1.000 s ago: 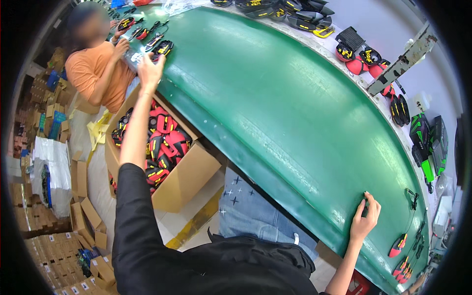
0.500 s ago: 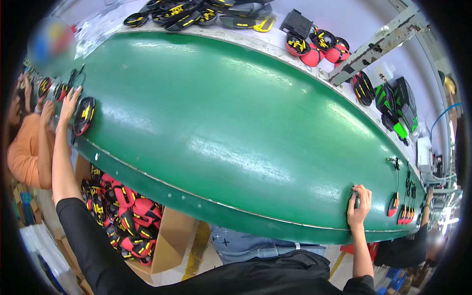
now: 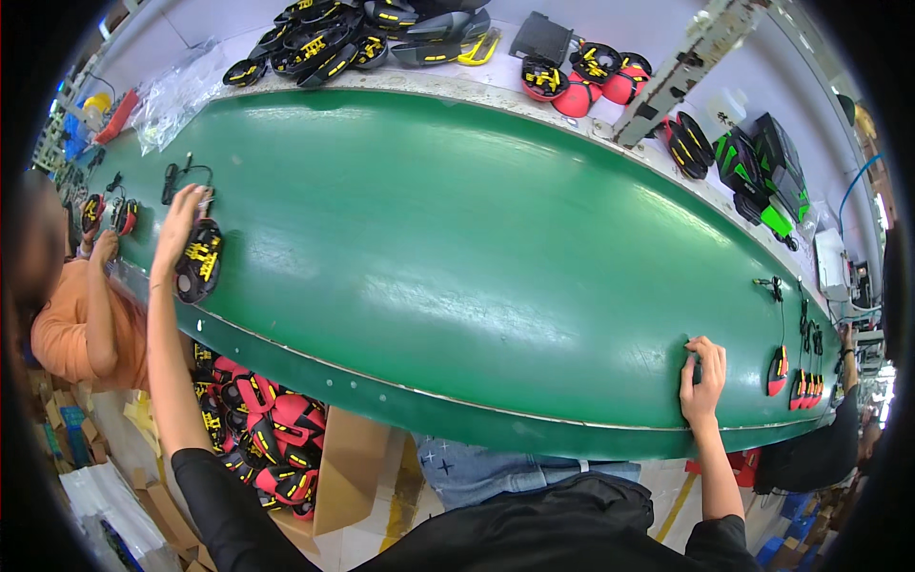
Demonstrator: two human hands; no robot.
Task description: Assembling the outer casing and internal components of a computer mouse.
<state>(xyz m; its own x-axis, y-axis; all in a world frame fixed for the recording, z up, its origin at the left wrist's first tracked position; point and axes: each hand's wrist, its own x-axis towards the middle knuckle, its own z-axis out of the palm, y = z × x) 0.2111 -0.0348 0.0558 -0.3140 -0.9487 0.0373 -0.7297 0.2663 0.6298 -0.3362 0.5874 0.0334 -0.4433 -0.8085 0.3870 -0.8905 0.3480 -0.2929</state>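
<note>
My left hand [image 3: 179,229] reaches far to the left across the green belt [image 3: 419,248]. Its fingers are closed at the upper end of an open computer mouse shell [image 3: 198,262], black with yellow parts inside. A black cable [image 3: 189,174] lies just past the fingertips. At the right, near the belt's front edge, my right hand [image 3: 703,381] rests with curled fingers around a small dark thing, mostly hidden by the palm; its kind cannot be made out.
Several red-and-black mice [image 3: 805,389] with bundled cables lie on the right of the belt. Black-and-yellow shells [image 3: 315,48] pile on the back ledge beside a peeling metal post [image 3: 681,71]. Below stands a carton [image 3: 348,472] of red-and-black shells. A co-worker in orange [image 3: 81,324] sits at left.
My left hand has moved right and its fingers have come onto the mouse shell's upper end. The shell sits further right in view. The view has shifted slightly; my right hand keeps its curled grip.
</note>
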